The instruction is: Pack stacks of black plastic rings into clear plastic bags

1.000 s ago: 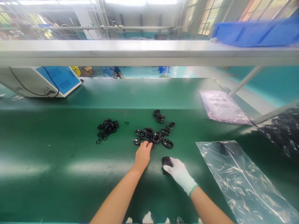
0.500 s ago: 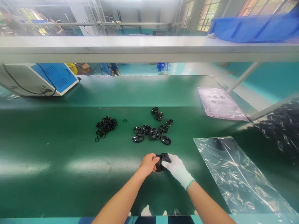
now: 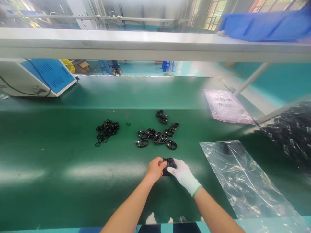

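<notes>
Between my two hands is a stack of black rings (image 3: 168,167), pressed together in a row above the green tabletop. My bare left hand (image 3: 156,169) is closed on its left end, thumb across the front. My right hand (image 3: 181,173), in a white glove with a green cuff, grips the right end. Beyond the hands lie several loose black oval rings (image 3: 157,137), with a smaller cluster of them (image 3: 163,118) farther back. To the left is a heap of small thin black rings (image 3: 107,129), and one small ring (image 3: 128,124) lies apart from it.
A clear plastic bag (image 3: 250,181) lies flat on the right, with a pinkish bag (image 3: 227,106) behind it. Black bagged items (image 3: 291,132) are piled at the far right. A white shelf (image 3: 145,45) crosses above, carrying a blue bin (image 3: 262,26). A blue-and-white machine (image 3: 48,76) stands back left.
The stack of rings, bent in the middle before, is now straighter and more even between my hands. The whole view has shifted slightly; the loose rings lie as before.
</notes>
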`<move>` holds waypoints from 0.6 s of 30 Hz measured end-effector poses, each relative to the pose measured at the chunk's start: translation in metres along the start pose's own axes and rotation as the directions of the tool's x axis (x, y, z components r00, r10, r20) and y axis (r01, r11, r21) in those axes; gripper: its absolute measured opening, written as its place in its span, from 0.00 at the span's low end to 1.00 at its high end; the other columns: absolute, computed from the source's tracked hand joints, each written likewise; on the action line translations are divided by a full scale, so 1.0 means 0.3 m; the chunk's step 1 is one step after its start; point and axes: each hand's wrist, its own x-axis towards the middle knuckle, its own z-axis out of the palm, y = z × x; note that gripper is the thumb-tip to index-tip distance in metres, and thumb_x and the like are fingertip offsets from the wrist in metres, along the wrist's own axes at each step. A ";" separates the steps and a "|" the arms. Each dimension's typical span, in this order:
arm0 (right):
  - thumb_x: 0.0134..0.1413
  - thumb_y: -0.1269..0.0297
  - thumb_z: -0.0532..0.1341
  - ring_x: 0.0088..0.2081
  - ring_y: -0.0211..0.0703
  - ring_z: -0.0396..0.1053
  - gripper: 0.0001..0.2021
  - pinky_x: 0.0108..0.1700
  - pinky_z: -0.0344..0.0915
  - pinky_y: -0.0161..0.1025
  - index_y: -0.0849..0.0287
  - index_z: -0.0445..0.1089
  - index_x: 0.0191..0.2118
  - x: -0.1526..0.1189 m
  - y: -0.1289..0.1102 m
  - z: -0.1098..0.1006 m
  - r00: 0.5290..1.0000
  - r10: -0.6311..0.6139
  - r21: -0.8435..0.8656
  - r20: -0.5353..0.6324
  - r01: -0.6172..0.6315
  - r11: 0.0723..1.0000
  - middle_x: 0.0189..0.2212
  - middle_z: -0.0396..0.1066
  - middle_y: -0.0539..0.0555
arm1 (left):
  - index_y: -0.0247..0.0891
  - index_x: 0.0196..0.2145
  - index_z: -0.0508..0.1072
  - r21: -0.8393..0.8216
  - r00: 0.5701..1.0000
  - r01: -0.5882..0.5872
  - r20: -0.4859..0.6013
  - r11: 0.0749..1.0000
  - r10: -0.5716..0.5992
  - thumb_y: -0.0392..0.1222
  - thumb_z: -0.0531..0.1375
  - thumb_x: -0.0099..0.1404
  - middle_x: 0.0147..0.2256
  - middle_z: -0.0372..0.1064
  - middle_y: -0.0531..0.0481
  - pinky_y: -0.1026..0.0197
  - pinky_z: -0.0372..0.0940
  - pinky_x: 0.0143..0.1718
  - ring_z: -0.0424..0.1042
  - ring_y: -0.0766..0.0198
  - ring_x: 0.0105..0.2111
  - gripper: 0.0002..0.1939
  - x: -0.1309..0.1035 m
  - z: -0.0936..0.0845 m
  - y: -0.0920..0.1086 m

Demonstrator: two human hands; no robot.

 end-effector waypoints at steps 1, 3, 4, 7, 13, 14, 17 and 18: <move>0.43 0.59 0.57 0.37 0.44 0.64 0.16 0.39 0.59 0.35 0.58 0.67 0.40 0.000 -0.004 0.004 1.000 0.009 -0.008 -0.002 -0.009 1.000 0.35 0.64 0.55 | 0.39 0.24 0.60 -0.007 1.000 0.006 0.010 1.000 -0.006 0.44 0.52 0.58 0.16 0.58 0.60 0.69 0.57 0.15 0.59 0.72 0.13 0.08 0.002 0.001 0.000; 0.41 0.56 0.58 0.36 0.43 0.64 0.16 0.37 0.59 0.35 0.58 0.67 0.38 0.001 -0.013 0.014 0.999 0.046 -0.038 -0.018 -0.047 0.998 0.35 0.63 0.55 | 0.39 0.26 0.62 -0.015 0.999 0.025 0.027 1.000 -0.024 0.45 0.52 0.58 0.15 0.59 0.59 0.68 0.58 0.16 0.59 0.71 0.13 0.08 -0.001 -0.006 0.000; 0.40 0.56 0.59 0.36 0.43 0.65 0.17 0.36 0.59 0.35 0.58 0.66 0.38 0.001 -0.017 0.019 0.997 0.069 -0.053 -0.029 -0.070 0.996 0.34 0.63 0.54 | 0.38 0.28 0.63 -0.020 0.999 0.040 0.031 0.999 -0.039 0.46 0.51 0.59 0.16 0.61 0.58 0.67 0.59 0.16 0.60 0.71 0.13 0.09 -0.007 -0.015 -0.001; 0.39 0.56 0.59 0.36 0.43 0.64 0.17 0.36 0.58 0.35 0.58 0.66 0.38 0.000 -0.028 0.027 0.995 0.089 -0.065 -0.043 -0.092 0.994 0.35 0.63 0.54 | 0.38 0.42 0.64 0.024 1.000 -0.024 0.019 0.999 0.023 0.45 0.55 0.56 0.33 0.70 0.49 0.65 0.63 0.23 0.66 0.70 0.20 0.16 -0.041 -0.054 -0.004; 0.40 0.58 0.57 0.38 0.43 0.64 0.17 0.38 0.58 0.35 0.57 0.66 0.40 -0.005 -0.033 0.024 0.996 0.074 -0.057 -0.057 -0.077 0.995 0.34 0.63 0.54 | 0.54 0.57 0.51 0.396 0.975 -0.223 0.103 0.891 0.199 0.39 0.64 0.44 0.57 0.53 0.55 0.58 0.59 0.47 0.64 0.57 0.48 0.44 -0.088 -0.078 -0.009; 0.40 0.58 0.57 0.38 0.43 0.64 0.17 0.38 0.58 0.35 0.57 0.66 0.40 -0.005 -0.030 0.024 0.996 0.070 -0.051 -0.054 -0.073 0.996 0.34 0.63 0.54 | 0.53 0.57 0.52 0.416 0.976 -0.219 0.093 0.883 0.198 0.40 0.64 0.45 0.57 0.54 0.55 0.58 0.59 0.48 0.63 0.57 0.49 0.42 -0.086 -0.073 -0.011; 0.41 0.59 0.57 0.37 0.42 0.64 0.16 0.37 0.59 0.35 0.57 0.66 0.39 -0.004 -0.021 0.027 0.997 0.055 -0.037 -0.052 -0.057 0.998 0.34 0.63 0.54 | 0.53 0.56 0.52 0.449 0.974 -0.224 0.079 0.865 0.211 0.41 0.63 0.46 0.55 0.56 0.57 0.58 0.58 0.48 0.61 0.57 0.51 0.41 -0.077 -0.064 -0.016; 0.41 0.59 0.57 0.37 0.42 0.64 0.16 0.38 0.59 0.35 0.57 0.66 0.39 -0.002 -0.019 0.029 0.997 0.052 -0.042 -0.054 -0.054 0.998 0.34 0.63 0.54 | 0.53 0.56 0.52 0.457 0.973 -0.228 0.087 0.859 0.212 0.42 0.64 0.46 0.55 0.56 0.57 0.58 0.58 0.48 0.61 0.57 0.51 0.41 -0.075 -0.065 -0.015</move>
